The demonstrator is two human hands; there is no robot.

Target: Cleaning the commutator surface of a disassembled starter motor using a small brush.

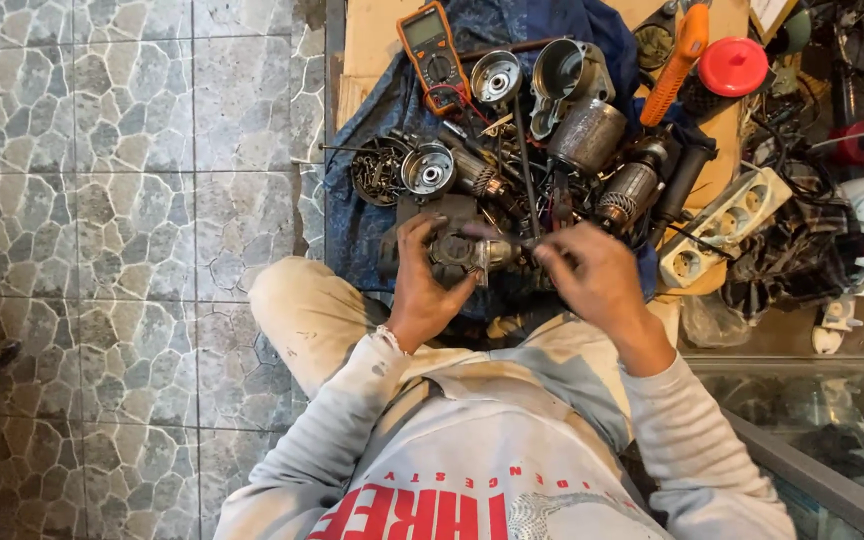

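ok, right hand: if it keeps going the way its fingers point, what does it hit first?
The right hand points left, toward the metal motor part gripped by the left hand. Probably that part first; depth is unclear from above.

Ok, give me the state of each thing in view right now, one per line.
Left hand: fingers wrapped around the grey metal motor part, holding it.
Right hand: fingers pinching a thin tool aimed at that part.
Multimeter: lying flat, screen unreadable.
Red lid: lying flat.
Power strip: lying flat, sockets empty.
Armature: out of its housing, on the blue cloth.
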